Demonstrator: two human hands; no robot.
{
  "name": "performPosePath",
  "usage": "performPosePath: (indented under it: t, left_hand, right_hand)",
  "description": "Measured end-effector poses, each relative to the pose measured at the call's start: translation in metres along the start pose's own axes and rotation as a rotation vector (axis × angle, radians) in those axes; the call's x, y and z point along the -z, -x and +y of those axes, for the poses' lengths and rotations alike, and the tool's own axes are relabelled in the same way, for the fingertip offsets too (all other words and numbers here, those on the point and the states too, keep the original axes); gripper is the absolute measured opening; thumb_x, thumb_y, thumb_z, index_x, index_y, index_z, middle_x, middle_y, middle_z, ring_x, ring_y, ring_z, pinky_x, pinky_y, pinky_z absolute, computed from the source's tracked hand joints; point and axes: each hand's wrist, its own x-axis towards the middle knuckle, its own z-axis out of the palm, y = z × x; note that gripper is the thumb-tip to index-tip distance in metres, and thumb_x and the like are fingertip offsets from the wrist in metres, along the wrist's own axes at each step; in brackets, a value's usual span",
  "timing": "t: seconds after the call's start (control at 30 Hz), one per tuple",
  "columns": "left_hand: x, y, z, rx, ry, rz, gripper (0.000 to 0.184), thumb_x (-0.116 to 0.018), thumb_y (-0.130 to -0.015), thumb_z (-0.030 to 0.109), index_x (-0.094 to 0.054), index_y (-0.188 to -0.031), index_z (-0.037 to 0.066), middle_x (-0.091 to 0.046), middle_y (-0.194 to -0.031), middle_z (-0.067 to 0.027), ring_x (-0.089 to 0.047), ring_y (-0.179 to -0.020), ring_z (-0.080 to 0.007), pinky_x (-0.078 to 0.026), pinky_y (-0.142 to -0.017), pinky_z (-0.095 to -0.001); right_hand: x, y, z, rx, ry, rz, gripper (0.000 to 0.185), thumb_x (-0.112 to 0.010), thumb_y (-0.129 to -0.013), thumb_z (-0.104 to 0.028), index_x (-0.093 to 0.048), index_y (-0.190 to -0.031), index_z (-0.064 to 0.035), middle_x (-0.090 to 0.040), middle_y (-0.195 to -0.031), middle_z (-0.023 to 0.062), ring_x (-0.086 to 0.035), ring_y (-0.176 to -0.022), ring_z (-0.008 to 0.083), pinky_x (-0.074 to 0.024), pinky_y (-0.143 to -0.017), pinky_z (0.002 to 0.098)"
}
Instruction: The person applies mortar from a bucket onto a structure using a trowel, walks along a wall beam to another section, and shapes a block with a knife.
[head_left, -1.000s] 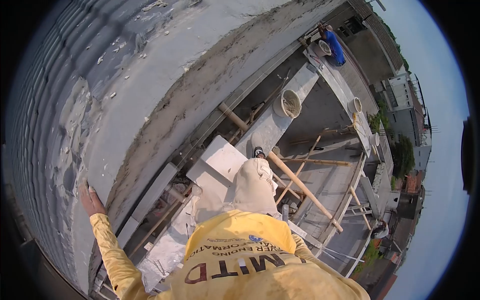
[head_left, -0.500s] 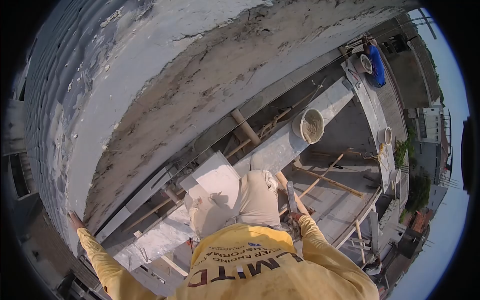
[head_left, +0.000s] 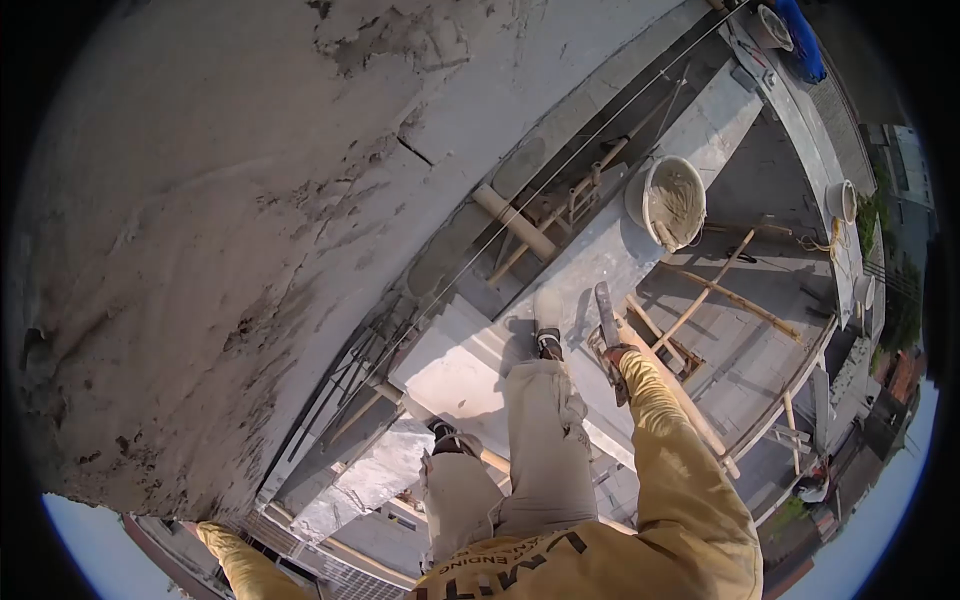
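Observation:
My right hand point(head_left: 619, 362) is closed round a trowel point(head_left: 607, 318) with a long flat blade, held over the scaffold planks beside a bamboo pole. Up and to the right of it, a bucket of grey mortar point(head_left: 675, 204) stands on a plank point(head_left: 620, 245). On the left, my arm in its yellow sleeve point(head_left: 245, 562) reaches to the foot of the plastered wall point(head_left: 200, 250), and the wall's edge hides nearly all of my left hand. My feet rest on the boards, one next to a white block point(head_left: 455, 365).
A taut string point(head_left: 520, 215) runs along the wall. Bamboo poles point(head_left: 690, 400) cross below the planks. At the upper right a person in blue point(head_left: 801, 40) is beside another bucket point(head_left: 768, 28). A further bucket point(head_left: 842, 200) stands on the right-hand plank.
My view has tipped down toward the wall and planks. My right hand, out of sight at first, has come forward with the trowel. My left hand has dropped behind the wall's edge.

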Motion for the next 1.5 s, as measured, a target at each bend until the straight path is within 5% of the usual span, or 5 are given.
performPosePath:
  t: [0.33,0.67,1.1,1.13,1.5]
  left_hand:
    - [-0.136,0.279,0.09,0.197,0.105,-1.451,0.056,-0.062,-0.095,0.032,-0.05,-0.138,-0.002,-0.055,-0.134,-0.0172,-0.054,-0.117,-0.024,-0.043,-0.099,-0.0342]
    - [-0.282,0.29,0.171,-0.021,0.08,-1.292,0.066,-0.07,-0.09,0.033,-0.046,-0.142,-0.001,-0.05,-0.141,-0.0212,-0.047,-0.131,-0.0332,-0.039,-0.106,-0.0406]
    - [-0.48,0.285,-0.03,0.603,0.166,-1.801,0.062,-0.049,-0.1,0.042,-0.042,-0.145,-0.001,-0.05,-0.143,-0.013,-0.042,-0.134,-0.0219,-0.03,-0.113,-0.0339]
    - [-0.475,0.287,-0.027,0.612,0.167,-1.806,0.062,-0.049,-0.1,0.042,-0.042,-0.145,-0.001,-0.05,-0.143,-0.013,-0.042,-0.134,-0.0219,-0.03,-0.113,-0.0339]
    - [-0.439,0.277,0.045,0.136,0.09,-1.909,0.082,-0.081,-0.074,0.036,-0.047,-0.14,0.0,-0.057,-0.131,-0.0159,-0.054,-0.118,-0.0252,-0.044,-0.102,-0.0376]
  right_hand:
    - [-0.056,-0.16,-0.019,-0.18,-0.626,0.191,0.048,-0.07,-0.08,-0.042,-0.067,-0.108,-0.0032,-0.069,-0.097,0.0149,-0.065,-0.08,0.0303,-0.0516,-0.074,0.0429]
    - [-0.049,-0.274,-0.078,-0.03,-1.483,0.176,0.026,-0.07,-0.081,-0.033,-0.062,-0.085,-0.0086,-0.062,-0.064,0.0079,-0.057,-0.05,0.0267,-0.0522,-0.053,0.0423]
    - [-0.089,-0.38,0.0,-0.155,-0.743,0.51,0.058,-0.075,-0.082,-0.038,-0.061,-0.13,-0.0088,-0.067,-0.114,0.0181,-0.067,-0.089,0.0241,-0.052,-0.064,0.0426]
    - [-0.094,-0.342,-0.014,-0.024,-0.94,0.439,0.071,-0.077,-0.082,-0.034,-0.05,-0.137,0.0033,-0.065,-0.12,0.0228,-0.065,-0.104,0.0315,-0.0483,-0.095,0.034]
    - [-0.219,-0.09,-0.037,0.261,0.151,-0.319,0.062,-0.062,-0.089,-0.051,-0.06,-0.13,-0.0038,-0.063,-0.127,0.021,-0.062,-0.116,0.0354,-0.045,-0.103,0.0413]
